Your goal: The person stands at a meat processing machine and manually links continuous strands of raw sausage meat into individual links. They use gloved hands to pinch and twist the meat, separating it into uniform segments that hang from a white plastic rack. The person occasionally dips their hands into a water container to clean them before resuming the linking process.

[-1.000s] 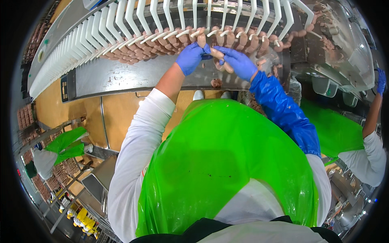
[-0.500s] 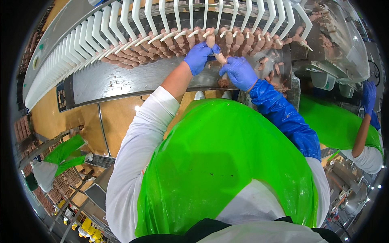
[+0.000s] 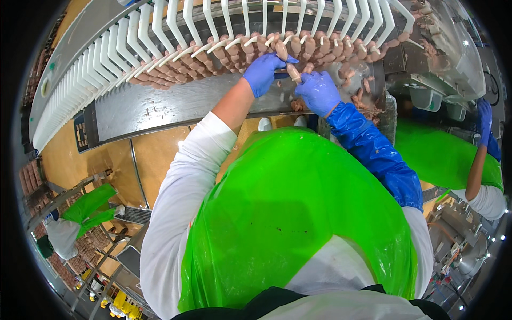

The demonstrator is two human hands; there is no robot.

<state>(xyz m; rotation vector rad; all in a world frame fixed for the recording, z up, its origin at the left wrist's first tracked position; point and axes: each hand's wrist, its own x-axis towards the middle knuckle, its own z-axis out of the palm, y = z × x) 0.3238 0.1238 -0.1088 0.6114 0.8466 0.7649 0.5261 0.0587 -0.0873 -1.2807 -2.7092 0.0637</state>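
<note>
A string of pale pink sausages [image 3: 293,73] runs between my two blue-gloved hands, its upper link rising to the white hooks [image 3: 285,18]. My left hand [image 3: 261,74] is closed around the string just below that upper link, thumb and fingers pinching it. A little lower and to the right, my right hand [image 3: 318,94] grips the string's lower part, and another link end pokes out above its fingers. Many linked sausages [image 3: 184,69] hang from the curved row of hooks on both sides of my hands.
Below the hooks lies a metal trough [image 3: 176,109] with loose sausage scraps [image 3: 362,98] at its right. A clear-covered machine [image 3: 448,53] stands at the right. A co-worker in a green apron [image 3: 432,154] is close on the right; another person [image 3: 80,218] is at far left.
The hooks with their sausages have shifted slightly to the right. My right hand has moved slightly right, and a second link end now shows above its fingers. My left hand keeps its grip.
</note>
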